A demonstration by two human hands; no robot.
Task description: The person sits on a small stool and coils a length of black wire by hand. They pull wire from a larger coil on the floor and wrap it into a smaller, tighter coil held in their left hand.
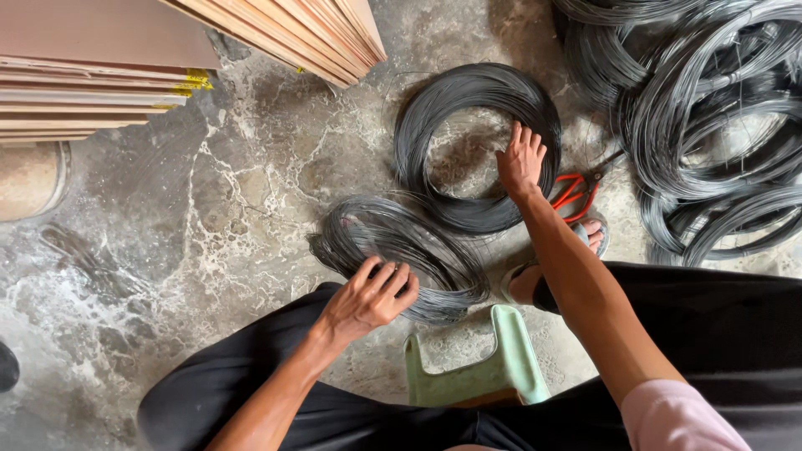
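Observation:
My left hand (368, 299) grips a flattened bundle of thin dark wire (401, 242) lying on the concrete floor in front of my knees. My right hand (521, 159) reaches forward, fingers spread, and rests on the right side of a round coil of dark wire (443, 113) lying flat just beyond the bundle. The two wire loops overlap at the coil's lower edge. Red-handled cutters (576, 194) lie on the floor right beside my right wrist.
A large heap of thicker grey wire coils (710, 125) fills the upper right. Stacked plywood sheets (92, 75) and leaning boards (309, 33) stand at the upper left. A green plastic stool (480, 367) is under me, and my sandalled foot (589, 238) is near the cutters.

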